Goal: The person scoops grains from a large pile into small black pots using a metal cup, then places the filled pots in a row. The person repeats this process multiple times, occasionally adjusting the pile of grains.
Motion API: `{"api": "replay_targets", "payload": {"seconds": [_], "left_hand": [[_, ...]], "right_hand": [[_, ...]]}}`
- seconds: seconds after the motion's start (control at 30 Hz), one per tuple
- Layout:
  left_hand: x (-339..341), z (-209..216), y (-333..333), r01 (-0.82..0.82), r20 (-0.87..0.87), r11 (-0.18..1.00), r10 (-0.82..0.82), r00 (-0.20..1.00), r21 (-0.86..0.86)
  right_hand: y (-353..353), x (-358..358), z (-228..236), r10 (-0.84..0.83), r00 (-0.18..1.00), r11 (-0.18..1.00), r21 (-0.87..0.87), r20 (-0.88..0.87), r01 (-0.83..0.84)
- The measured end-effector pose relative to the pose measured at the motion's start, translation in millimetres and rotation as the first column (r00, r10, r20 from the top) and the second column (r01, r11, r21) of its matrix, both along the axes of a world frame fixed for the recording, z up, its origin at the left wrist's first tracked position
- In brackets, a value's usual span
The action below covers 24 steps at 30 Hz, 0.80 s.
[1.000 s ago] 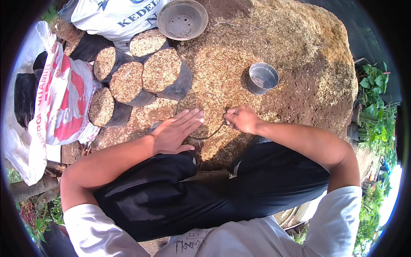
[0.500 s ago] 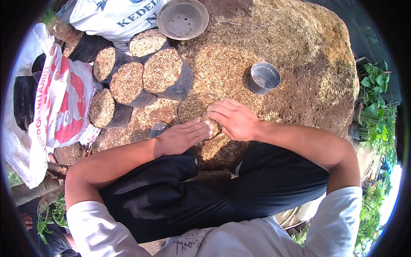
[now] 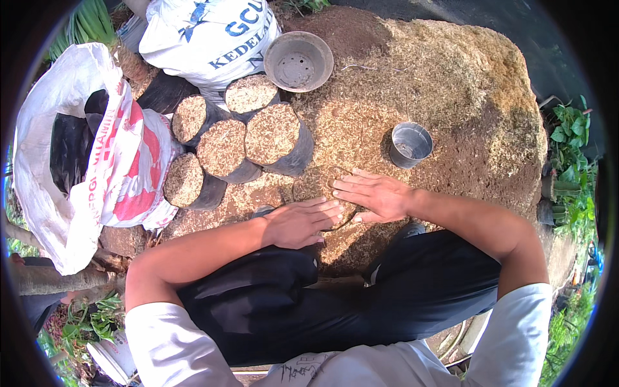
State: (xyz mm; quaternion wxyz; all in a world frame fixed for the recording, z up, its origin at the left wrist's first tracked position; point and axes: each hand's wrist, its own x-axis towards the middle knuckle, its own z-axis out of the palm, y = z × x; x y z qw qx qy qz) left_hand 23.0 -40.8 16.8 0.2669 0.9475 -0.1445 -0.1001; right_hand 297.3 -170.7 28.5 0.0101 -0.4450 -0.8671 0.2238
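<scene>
Between my knees stands a filled black planting bag point(image 3: 313, 183), its top level with a brown, chaffy soil mix. My left hand point(image 3: 302, 222) lies flat across the near left part of that surface, fingers stretched out. From the right, my right hand point(image 3: 377, 195) rests on the same surface, fingers extended and thumb apart. The fingertips of both hands come close together over the mix. Much of the bag's side is hidden by my hands. Just behind my left hand, a small grey container point(image 3: 263, 211) shows only in part.
Several filled black planting bags point(image 3: 273, 135) stand together on the left. A grey pot point(image 3: 411, 145) sits on the large soil heap point(image 3: 451, 84). Farther off are a wide grey bowl with holes point(image 3: 298, 62), a white sack point(image 3: 213, 45) and an open red-and-white sack point(image 3: 129, 168).
The whole view has shifted, so things appear lower and more to the right. My right hand's fingers are spread flatter on the mix; my left hand stays on it.
</scene>
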Motion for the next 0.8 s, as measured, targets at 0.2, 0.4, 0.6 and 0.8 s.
{"api": "replay_targets", "payload": {"seconds": [0.2,0.4,0.6,0.8], "left_hand": [[50,31,15,-0.191,0.197,0.981,0.193,0.961,-0.031],[141,35,56,-0.413,0.143,0.889,0.443,0.885,-0.197],[208,-8,59,-0.539,-0.42,0.837,0.524,0.741,0.094],[257,-77,32,-0.665,-0.439,0.745,0.618,0.652,0.061]], "right_hand": [[11,100,22,-0.641,0.765,0.766,0.106,0.054,0.634],[4,204,-11,-0.866,0.105,-0.217,-0.557,0.489,0.801],[-29,188,-85,-0.988,0.003,-0.12,-0.797,0.151,0.592],[-6,189,-55,-0.983,0.172,0.173,-0.012,-0.06,0.985]]}}
